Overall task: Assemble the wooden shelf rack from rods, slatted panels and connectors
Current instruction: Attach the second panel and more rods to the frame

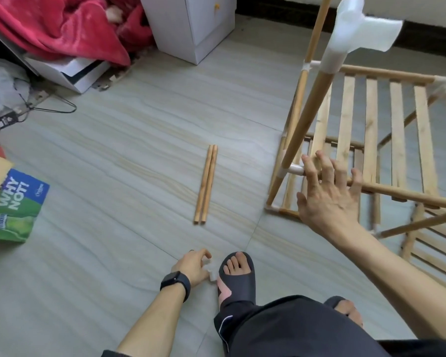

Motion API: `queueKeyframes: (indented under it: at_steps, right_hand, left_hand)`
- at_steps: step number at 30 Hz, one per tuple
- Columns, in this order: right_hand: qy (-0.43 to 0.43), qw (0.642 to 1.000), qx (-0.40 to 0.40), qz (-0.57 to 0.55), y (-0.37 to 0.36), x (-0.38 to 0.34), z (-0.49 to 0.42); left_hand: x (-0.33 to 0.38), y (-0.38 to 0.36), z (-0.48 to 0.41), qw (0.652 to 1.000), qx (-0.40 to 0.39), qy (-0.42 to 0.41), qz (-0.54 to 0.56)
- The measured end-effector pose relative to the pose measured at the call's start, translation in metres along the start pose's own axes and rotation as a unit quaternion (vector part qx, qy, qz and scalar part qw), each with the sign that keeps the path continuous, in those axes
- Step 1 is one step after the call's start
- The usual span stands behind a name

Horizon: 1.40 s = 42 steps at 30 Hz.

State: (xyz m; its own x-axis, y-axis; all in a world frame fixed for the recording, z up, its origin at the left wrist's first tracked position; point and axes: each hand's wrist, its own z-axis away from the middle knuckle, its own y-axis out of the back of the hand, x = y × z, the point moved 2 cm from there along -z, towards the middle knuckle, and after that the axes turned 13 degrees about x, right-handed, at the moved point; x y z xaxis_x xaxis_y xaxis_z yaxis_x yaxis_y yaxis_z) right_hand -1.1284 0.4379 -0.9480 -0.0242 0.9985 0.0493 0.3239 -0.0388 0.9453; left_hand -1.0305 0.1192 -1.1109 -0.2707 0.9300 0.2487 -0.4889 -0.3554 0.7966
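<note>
A partly built wooden rack (371,140) of rods, slatted panels and white connectors stands at the right. One upright rod carries a white T connector (355,32) at its top. My right hand (330,194) is spread, fingers straight, in front of a horizontal rod of the rack near a white corner joint (292,171); contact is unclear. Two loose wooden rods (206,184) lie side by side on the floor in the middle. Low down, my left hand (193,266), with a black watch on the wrist, pinches a small white connector (213,275) on the floor beside my sandalled foot.
My foot in a black sandal (238,276) is next to the left hand. A white cabinet (191,24) and a red blanket (62,27) are at the back left. A wire hanger (59,106) and a blue-green package (13,207) lie at the left.
</note>
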Motion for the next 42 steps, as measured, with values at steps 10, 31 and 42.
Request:
queueKeyframes:
  at_steps: [10, 31, 42]
  right_hand:
    - [0.004, 0.999, -0.031, -0.011, 0.007, 0.000, -0.001]
    - [-0.267, 0.713, -0.041, -0.647, 0.239, 0.125, -0.022]
    - [-0.223, 0.794, 0.230, -0.516, 0.248, 0.161, 0.012]
  left_hand:
    - [0.012, 0.020, -0.014, 0.995, 0.065, 0.006, 0.077]
    - [0.360, 0.294, 0.151, 0.785, 0.012, -0.463, 0.411]
    - [0.431, 0.260, 0.181, 0.729, -0.011, -0.385, 0.566]
